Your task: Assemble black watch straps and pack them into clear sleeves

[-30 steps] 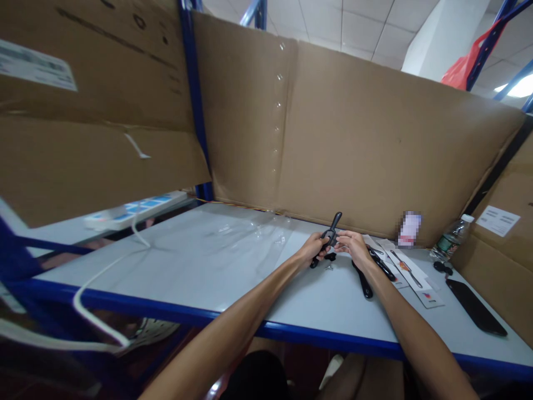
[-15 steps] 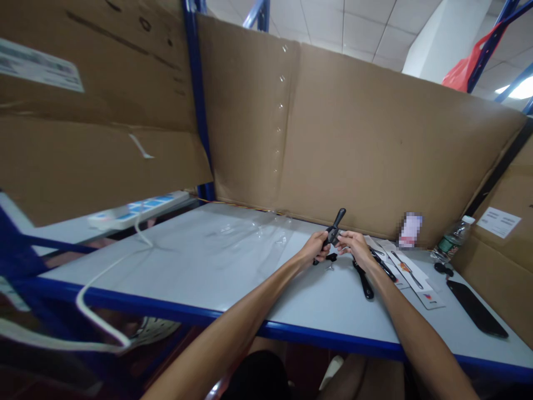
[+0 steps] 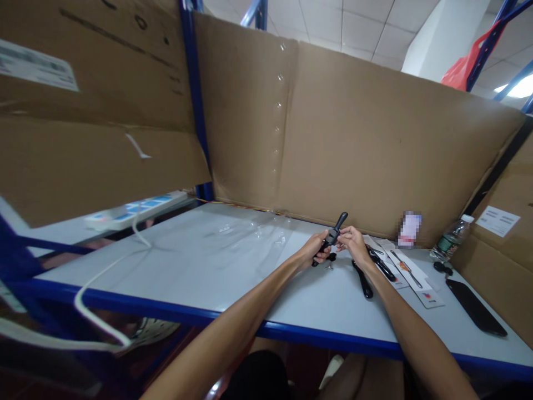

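My left hand (image 3: 316, 248) is closed around a black watch strap (image 3: 335, 233) whose free end points up and to the right. My right hand (image 3: 353, 242) pinches the same strap just to the right of it, fingers pressed together. Both hands hover low over the pale table (image 3: 200, 266), in front of the cardboard wall (image 3: 353, 139). A small black piece (image 3: 331, 257) lies on the table under the hands. Two more black straps (image 3: 365, 282) lie to the right, beside my right forearm.
White packaging cards (image 3: 410, 269) lie at the right with a black phone (image 3: 476, 306) and a water bottle (image 3: 452, 238). Clear plastic film (image 3: 250, 236) lies mid-table. A power strip (image 3: 133, 210) with a white cable sits at the left. The blue table edge (image 3: 166, 311) runs in front.
The strap's free end has tilted a little further right, and my right hand has shifted slightly up along it. The hands stay in the same spot.
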The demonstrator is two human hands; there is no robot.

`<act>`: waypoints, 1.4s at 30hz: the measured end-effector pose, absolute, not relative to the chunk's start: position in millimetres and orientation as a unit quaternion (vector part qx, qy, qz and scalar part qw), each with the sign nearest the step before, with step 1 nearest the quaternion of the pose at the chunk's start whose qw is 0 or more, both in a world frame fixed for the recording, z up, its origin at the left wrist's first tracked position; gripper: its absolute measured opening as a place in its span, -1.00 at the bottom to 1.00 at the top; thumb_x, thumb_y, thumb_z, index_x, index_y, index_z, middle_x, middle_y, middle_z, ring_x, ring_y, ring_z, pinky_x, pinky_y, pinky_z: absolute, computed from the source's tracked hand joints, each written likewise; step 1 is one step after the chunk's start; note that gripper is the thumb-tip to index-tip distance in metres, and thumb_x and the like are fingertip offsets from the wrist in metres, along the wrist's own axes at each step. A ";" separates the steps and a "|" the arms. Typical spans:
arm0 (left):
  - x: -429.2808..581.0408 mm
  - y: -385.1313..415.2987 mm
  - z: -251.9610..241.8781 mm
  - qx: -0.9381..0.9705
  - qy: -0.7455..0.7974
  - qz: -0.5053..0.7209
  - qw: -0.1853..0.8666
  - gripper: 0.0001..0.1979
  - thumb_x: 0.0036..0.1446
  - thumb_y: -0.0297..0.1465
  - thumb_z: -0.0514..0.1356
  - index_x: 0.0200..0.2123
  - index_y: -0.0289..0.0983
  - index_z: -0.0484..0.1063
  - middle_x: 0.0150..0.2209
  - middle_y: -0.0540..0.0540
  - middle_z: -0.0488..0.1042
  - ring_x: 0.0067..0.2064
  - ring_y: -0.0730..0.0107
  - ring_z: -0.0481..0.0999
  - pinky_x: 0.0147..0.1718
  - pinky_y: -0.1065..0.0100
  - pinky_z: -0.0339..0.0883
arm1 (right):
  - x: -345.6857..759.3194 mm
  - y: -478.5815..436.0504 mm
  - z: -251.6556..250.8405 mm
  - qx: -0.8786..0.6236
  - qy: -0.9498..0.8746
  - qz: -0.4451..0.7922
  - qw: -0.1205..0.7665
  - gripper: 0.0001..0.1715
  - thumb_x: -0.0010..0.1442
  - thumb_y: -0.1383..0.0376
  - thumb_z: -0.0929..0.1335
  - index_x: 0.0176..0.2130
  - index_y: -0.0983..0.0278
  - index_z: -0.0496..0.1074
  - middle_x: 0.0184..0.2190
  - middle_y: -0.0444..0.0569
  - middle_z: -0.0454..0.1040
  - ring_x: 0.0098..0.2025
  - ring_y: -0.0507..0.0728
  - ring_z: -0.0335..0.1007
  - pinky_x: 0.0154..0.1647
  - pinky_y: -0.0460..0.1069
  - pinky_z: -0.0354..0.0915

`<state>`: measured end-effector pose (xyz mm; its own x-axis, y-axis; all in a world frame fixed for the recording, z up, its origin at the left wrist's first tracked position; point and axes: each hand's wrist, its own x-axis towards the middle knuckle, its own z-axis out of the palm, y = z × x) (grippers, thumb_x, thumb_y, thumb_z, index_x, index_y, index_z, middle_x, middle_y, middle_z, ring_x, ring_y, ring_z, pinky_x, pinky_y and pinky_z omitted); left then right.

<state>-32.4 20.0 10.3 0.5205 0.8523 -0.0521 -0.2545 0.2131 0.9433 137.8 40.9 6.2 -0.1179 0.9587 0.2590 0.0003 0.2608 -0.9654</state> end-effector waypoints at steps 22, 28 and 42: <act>-43.0 33.9 7.1 0.273 0.386 0.550 0.688 -0.84 0.37 -0.50 -0.05 -0.27 -0.31 0.27 -0.60 0.14 0.12 -0.69 0.69 0.00 -0.68 0.58 -0.24 | 146.3 21.8 23.1 -0.476 -0.843 0.182 0.171 -0.72 0.04 0.39 0.46 -0.18 0.24 0.60 -0.39 -0.16 0.57 -0.41 0.03 0.39 -0.40 -0.11 0.15; -42.3 38.3 1.6 0.272 0.385 0.544 0.694 -0.88 0.35 -0.49 0.00 -0.26 -0.30 0.28 -0.60 0.14 0.13 -0.69 0.68 0.01 -0.69 0.58 -0.24 | 145.9 22.7 19.3 -0.483 -0.855 0.096 0.163 -0.61 0.06 0.42 0.46 -0.08 0.23 0.61 -0.16 -0.01 0.55 -0.30 0.05 0.42 -0.23 -0.08 0.24; -41.8 41.3 -3.9 0.282 0.394 0.535 0.692 -0.94 0.30 -0.45 0.08 -0.27 -0.28 0.27 -0.59 0.14 0.14 -0.68 0.68 0.00 -0.67 0.56 -0.24 | 145.9 23.5 22.6 -0.506 -0.832 0.090 0.209 -0.82 0.12 0.36 0.46 -0.20 0.26 0.60 -0.34 -0.08 0.57 -0.32 0.07 0.43 -0.26 -0.08 0.22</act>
<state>-41.8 41.3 -3.9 0.1175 0.9628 -0.2433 -0.5175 0.2685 0.8124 145.9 23.5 22.6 -0.4017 0.8791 0.2566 0.8043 0.4727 -0.3600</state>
